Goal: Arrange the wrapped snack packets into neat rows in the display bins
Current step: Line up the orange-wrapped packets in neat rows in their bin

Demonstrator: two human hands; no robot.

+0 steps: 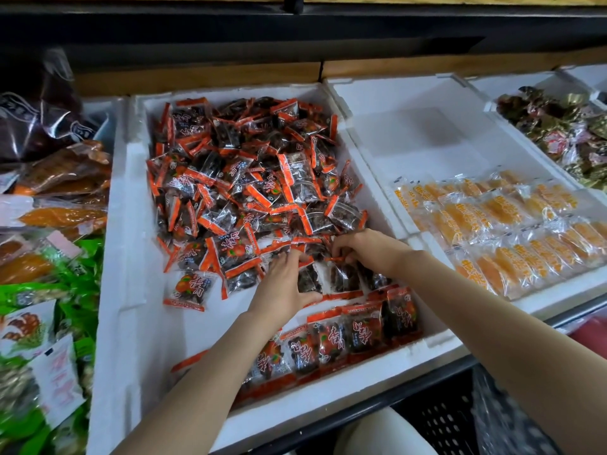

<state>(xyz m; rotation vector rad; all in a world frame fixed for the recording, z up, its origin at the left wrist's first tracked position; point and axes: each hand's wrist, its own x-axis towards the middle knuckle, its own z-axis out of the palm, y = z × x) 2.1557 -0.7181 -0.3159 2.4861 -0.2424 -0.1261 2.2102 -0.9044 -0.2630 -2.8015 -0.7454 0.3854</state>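
A white foam bin [131, 244] holds a loose heap of red-edged snack packets [243, 178] with dark contents. Along the bin's near edge a neat row of the same packets [345, 333] lies side by side. A second short row [341, 277] is forming just above it. My left hand [282, 284] grips a packet at the left end of that short row, thumb underneath. My right hand [361, 247] pinches a packet's red edge at the foot of the heap. One packet [192, 287] lies alone to the left.
To the right, a second foam bin [423, 133] holds rows of orange packets [512, 231]. A farther bin holds dark wrapped sweets [565, 126]. Green and orange bags [42, 264] crowd the left side. A black plastic crate [437, 418] sits below the shelf.
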